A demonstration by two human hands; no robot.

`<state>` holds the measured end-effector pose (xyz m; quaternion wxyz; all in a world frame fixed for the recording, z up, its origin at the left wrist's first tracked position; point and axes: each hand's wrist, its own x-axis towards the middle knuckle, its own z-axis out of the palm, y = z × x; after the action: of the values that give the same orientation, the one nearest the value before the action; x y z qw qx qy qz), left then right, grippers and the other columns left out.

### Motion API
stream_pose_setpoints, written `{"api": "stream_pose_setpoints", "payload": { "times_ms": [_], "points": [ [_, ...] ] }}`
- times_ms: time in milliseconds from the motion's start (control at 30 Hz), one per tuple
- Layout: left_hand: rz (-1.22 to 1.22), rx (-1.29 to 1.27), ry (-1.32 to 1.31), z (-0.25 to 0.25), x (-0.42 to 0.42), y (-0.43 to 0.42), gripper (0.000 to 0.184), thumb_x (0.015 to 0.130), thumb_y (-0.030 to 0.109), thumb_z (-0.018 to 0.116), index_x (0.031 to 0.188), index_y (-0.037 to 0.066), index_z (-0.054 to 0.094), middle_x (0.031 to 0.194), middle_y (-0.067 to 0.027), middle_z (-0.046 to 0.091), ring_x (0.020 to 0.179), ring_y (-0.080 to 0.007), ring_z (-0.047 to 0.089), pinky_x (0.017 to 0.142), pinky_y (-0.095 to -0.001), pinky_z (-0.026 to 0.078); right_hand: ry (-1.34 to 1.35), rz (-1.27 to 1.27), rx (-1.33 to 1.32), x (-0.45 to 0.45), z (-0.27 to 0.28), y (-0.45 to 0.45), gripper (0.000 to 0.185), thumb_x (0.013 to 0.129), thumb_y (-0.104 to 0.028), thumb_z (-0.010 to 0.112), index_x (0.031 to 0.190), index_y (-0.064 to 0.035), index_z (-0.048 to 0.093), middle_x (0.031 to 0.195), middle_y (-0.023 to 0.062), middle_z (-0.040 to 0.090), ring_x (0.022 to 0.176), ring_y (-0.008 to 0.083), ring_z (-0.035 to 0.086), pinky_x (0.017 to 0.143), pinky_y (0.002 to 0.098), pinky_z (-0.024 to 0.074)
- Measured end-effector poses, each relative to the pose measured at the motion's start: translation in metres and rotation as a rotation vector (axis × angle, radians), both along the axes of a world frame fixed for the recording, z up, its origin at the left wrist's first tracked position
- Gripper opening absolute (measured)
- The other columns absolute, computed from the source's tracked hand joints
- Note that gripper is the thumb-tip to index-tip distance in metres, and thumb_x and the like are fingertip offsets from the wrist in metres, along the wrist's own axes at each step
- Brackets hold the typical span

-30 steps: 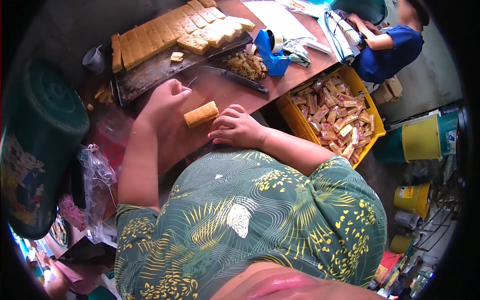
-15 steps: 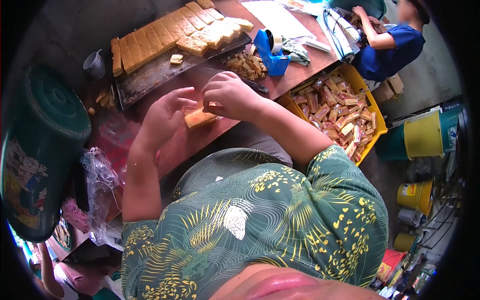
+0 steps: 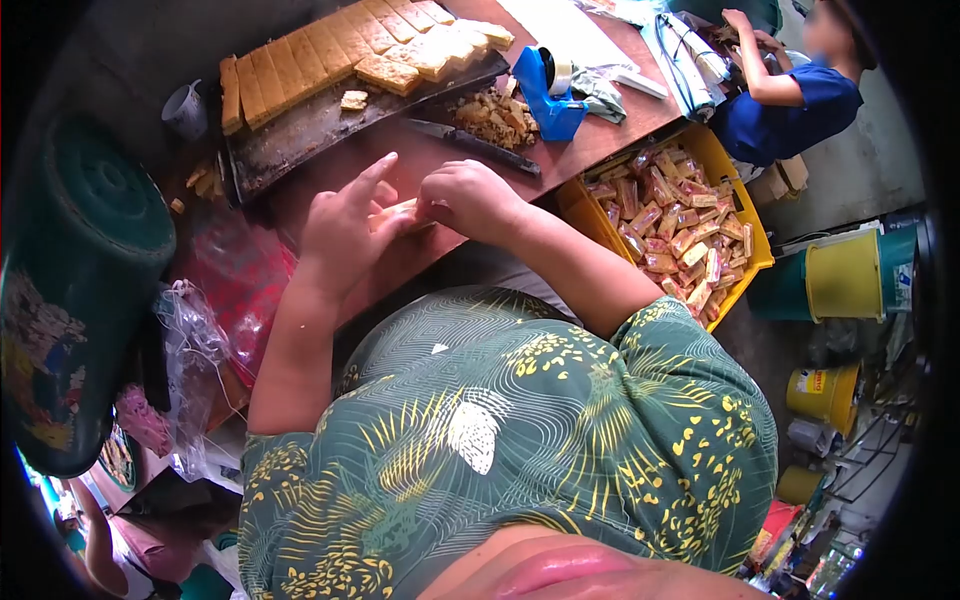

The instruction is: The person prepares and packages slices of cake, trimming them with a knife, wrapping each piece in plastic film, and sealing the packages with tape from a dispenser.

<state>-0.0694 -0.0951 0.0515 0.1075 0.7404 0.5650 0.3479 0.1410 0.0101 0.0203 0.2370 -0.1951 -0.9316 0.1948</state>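
A slice of sponge cake (image 3: pixel 397 214), seemingly in a clear wrapper, is held between my two hands over the front edge of the table. My left hand (image 3: pixel 345 228) grips its left end with the thumb, while the index finger points up and away. At the other end, my right hand (image 3: pixel 468 200) is closed, fingertips pinched together; its fingers partly hide the slice. Beyond them a dark tray (image 3: pixel 300 150) bears rows of cut cake (image 3: pixel 325 55). A knife (image 3: pixel 480 147) lies on the table just past my right hand.
A yellow crate (image 3: pixel 752 262) full of wrapped slices stands right of the table. A blue tape dispenser (image 3: pixel 550 110) and cake crumbs (image 3: pixel 497 118) are behind the knife. Red plastic bags (image 3: pixel 240 270) and a green bin (image 3: pixel 85 290) are left. A co-worker (image 3: pixel 785 110) works at far right.
The slice has turned up off the table, now edge-on between my hands. My right hand has moved slightly right and down, uncovering the knife. My left hand has shifted a little right.
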Motion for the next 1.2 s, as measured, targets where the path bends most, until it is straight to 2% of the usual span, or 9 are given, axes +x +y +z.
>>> {"api": "stream_pose_setpoints", "payload": {
  "times_ms": [300, 400, 467, 533, 667, 900, 1000, 1100, 1200],
  "points": [
    [0.000, 0.004, -0.016, -0.024, -0.005, 0.004, 0.056, 0.081, 0.011, 0.080, 0.134, 0.013, 0.066, 0.086, -0.0077, 0.073, 0.075, -0.0255, 0.071, 0.074, -0.0387, 0.058, 0.105, 0.002, 0.000, 0.000, -0.004, -0.003, 0.013, 0.081, -0.016, 0.080, 0.086, -0.0094, 0.070, 0.088, 0.0100, 0.074, 0.083, 0.0318, 0.071, 0.075, 0.0441, 0.0567],
    [0.063, 0.022, 0.002, -0.029, -0.008, -0.003, 0.048, 0.084, 0.014, 0.080, 0.131, 0.012, 0.068, 0.083, -0.0085, 0.072, 0.075, -0.0235, 0.071, 0.074, -0.0345, 0.058, 0.064, -0.182, -0.205, 0.001, 0.004, -0.012, 0.021, 0.081, -0.016, 0.083, 0.091, -0.0055, 0.069, 0.092, 0.0133, 0.074, 0.084, 0.0327, 0.071, 0.074, 0.0421, 0.0570],
    [0.109, 0.015, -0.052, -0.031, -0.008, -0.008, 0.042, 0.088, 0.013, 0.079, 0.129, 0.011, 0.068, 0.081, -0.0066, 0.072, 0.076, -0.0193, 0.071, 0.074, -0.0315, 0.057, 0.157, -0.217, -0.447, 0.005, -0.009, -0.008, 0.025, 0.086, -0.012, 0.082, 0.101, -0.0041, 0.064, 0.089, 0.0108, 0.071, 0.080, 0.0213, 0.069, 0.073, 0.0337, 0.0552],
    [0.239, -0.150, -0.358, -0.040, -0.013, -0.012, 0.034, 0.091, 0.011, 0.076, 0.125, 0.011, 0.069, 0.087, -0.0070, 0.074, 0.080, -0.0166, 0.073, 0.075, -0.0316, 0.057, 0.175, -0.320, -0.635, 0.010, -0.017, -0.005, 0.021, 0.092, -0.007, 0.079, 0.104, -0.0049, 0.062, 0.085, 0.0038, 0.067, 0.081, 0.0083, 0.064, 0.071, 0.0264, 0.0522],
    [0.108, -0.289, -0.928, -0.088, -0.040, -0.003, 0.021, 0.098, 0.004, 0.067, 0.119, 0.007, 0.070, 0.100, -0.0089, 0.075, 0.088, -0.0139, 0.072, 0.081, -0.0276, 0.056, 0.296, -0.208, -0.861, 0.017, -0.032, -0.001, 0.006, 0.100, -0.001, 0.063, 0.105, -0.0022, 0.062, 0.085, 0.0036, 0.068, 0.079, 0.0103, 0.064, 0.074, 0.0282, 0.0542],
    [0.099, -0.500, -0.950, -0.045, -0.028, -0.020, 0.022, 0.100, 0.002, 0.064, 0.120, -0.005, 0.070, 0.107, -0.0077, 0.074, 0.097, -0.0105, 0.067, 0.089, -0.0244, 0.055, 0.139, -0.201, -1.129, 0.018, -0.009, -0.009, 0.022, 0.100, -0.010, 0.071, 0.117, 0.0032, 0.072, 0.099, 0.0022, 0.075, 0.086, 0.0077, 0.070, 0.077, 0.0225, 0.0585],
    [0.171, -0.441, -1.000, -0.055, -0.025, -0.014, 0.020, 0.095, 0.008, 0.070, 0.113, 0.001, 0.076, 0.104, -0.0057, 0.075, 0.099, -0.0164, 0.068, 0.092, -0.0309, 0.055, 0.245, -0.236, -0.894, 0.015, -0.021, -0.013, 0.025, 0.097, -0.013, 0.076, 0.115, 0.0034, 0.073, 0.099, 0.0012, 0.075, 0.086, 0.0065, 0.070, 0.078, 0.0229, 0.0593],
    [0.261, -0.082, -0.091, -0.050, -0.033, -0.021, 0.012, 0.089, 0.011, 0.077, 0.100, 0.008, 0.080, 0.103, -0.0026, 0.072, 0.108, -0.0237, 0.062, 0.098, -0.0380, 0.049, 0.189, -0.206, -0.425, 0.022, -0.025, -0.005, 0.018, 0.089, -0.016, 0.082, 0.102, -0.0044, 0.078, 0.090, 0.0032, 0.074, 0.084, 0.0178, 0.067, 0.074, 0.0323, 0.0566],
    [0.310, -0.182, -0.119, -0.052, -0.035, -0.028, 0.011, 0.087, 0.020, 0.079, 0.093, 0.011, 0.081, 0.105, -0.0051, 0.066, 0.118, -0.0307, 0.053, 0.103, -0.0437, 0.044, 0.071, -0.197, -0.153, 0.032, -0.028, 0.003, 0.018, 0.083, -0.022, 0.085, 0.093, -0.0092, 0.078, 0.089, 0.0047, 0.070, 0.090, 0.0271, 0.062, 0.080, 0.0406, 0.0524]
  ]
}}
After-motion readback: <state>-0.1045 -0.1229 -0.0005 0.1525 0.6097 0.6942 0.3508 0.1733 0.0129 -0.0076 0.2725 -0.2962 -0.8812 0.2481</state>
